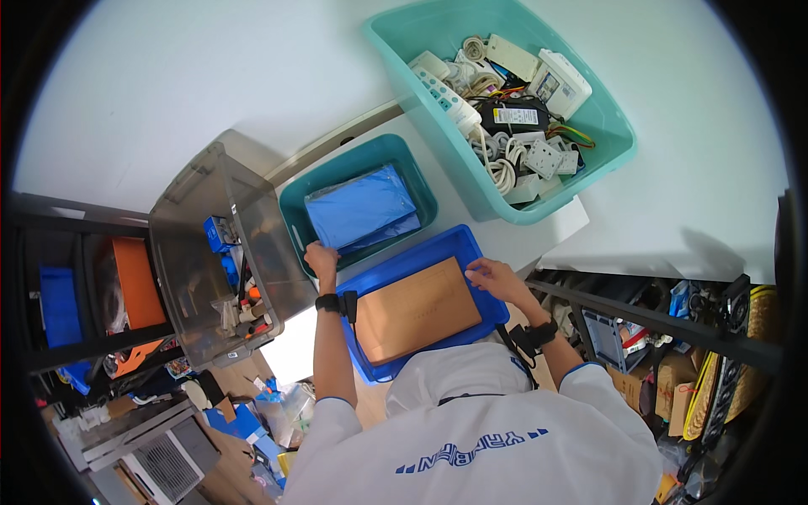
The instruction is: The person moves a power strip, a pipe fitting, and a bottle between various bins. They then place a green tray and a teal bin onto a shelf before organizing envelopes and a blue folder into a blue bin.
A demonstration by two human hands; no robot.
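My left hand is at the near-left corner of a teal plastic bin, its fingers curled by the rim. They reach the lower-left corner of blue plastic-wrapped packs lying in that bin; whether they pinch the packs or the rim is unclear. Nearer my body, a blue plastic tray carries a flat brown cardboard box. Over that tray's right rim hovers my right hand, fingers apart and nothing visible in it. Both wrists wear black straps with devices.
A large mint-green tub of cables, power strips and adapters stands at the upper right. To the left is a tilted grey translucent box with small parts inside. Loaded shelves flank both sides, and loose items lie on the floor.
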